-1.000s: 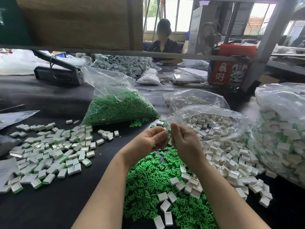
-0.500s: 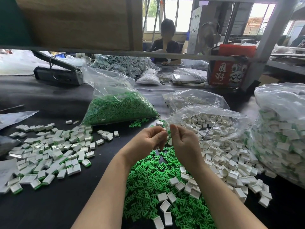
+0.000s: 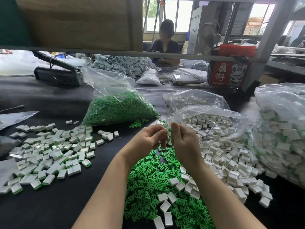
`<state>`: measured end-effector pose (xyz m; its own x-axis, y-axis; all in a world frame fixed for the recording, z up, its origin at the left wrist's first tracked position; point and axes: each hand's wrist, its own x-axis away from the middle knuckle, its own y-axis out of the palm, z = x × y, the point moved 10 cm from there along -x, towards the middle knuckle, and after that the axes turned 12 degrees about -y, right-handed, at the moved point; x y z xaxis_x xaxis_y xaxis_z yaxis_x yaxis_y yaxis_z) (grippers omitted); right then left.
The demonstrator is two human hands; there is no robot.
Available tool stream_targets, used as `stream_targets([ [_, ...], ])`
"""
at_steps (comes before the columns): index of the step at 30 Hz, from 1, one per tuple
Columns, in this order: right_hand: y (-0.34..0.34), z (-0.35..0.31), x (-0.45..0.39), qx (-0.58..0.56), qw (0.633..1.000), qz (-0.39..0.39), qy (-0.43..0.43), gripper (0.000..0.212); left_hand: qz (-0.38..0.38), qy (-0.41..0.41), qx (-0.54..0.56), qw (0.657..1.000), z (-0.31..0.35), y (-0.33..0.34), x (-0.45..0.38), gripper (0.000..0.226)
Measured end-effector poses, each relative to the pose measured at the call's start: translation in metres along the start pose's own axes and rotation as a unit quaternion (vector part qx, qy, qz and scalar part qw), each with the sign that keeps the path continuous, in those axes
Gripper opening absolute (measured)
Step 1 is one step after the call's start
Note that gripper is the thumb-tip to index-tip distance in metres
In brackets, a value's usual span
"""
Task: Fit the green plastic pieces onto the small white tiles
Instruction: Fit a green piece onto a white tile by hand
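Fitting step in hand: my left hand [image 3: 149,138] & right hand [image 3: 182,141], fingers curled, are pinching something tiny, can't tell what. Green pieces [image 3: 156,176] piling below, white tiles [image 3: 219,156] rightward. Next: press flush, probably.

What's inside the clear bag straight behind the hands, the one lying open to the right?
The open clear bag holds loose white tiles, spilling forward onto the black table. Crumpled plastic hides its back; no green pieces show inside.

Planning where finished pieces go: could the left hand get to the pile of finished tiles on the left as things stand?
Probably yes: bare black table lies between the left hand and the finished tiles, with nothing in between.
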<state>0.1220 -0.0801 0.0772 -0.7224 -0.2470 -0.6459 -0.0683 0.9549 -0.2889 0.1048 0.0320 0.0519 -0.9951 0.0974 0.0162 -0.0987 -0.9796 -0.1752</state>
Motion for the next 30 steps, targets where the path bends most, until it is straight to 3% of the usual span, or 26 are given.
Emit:
stream_targets([
  [12, 0.0, -0.008, 0.0, 0.072, 0.995, -0.02, -0.063, 0.041, -0.009, -0.003, -0.012, 1.0, 0.0, -0.001, 0.001, 0.023],
  [19, 0.005, -0.003, -0.001, 0.034, 0.996, -0.076, -0.038, 0.039, -0.031, -0.024, 0.021, 0.999, -0.004, 0.0, 0.0, 0.029],
  [30, 0.01, 0.002, -0.001, -0.008, 0.992, -0.127, -0.014, 0.04, -0.056, -0.04, 0.071, 0.995, -0.009, 0.002, 0.0, 0.018],
])
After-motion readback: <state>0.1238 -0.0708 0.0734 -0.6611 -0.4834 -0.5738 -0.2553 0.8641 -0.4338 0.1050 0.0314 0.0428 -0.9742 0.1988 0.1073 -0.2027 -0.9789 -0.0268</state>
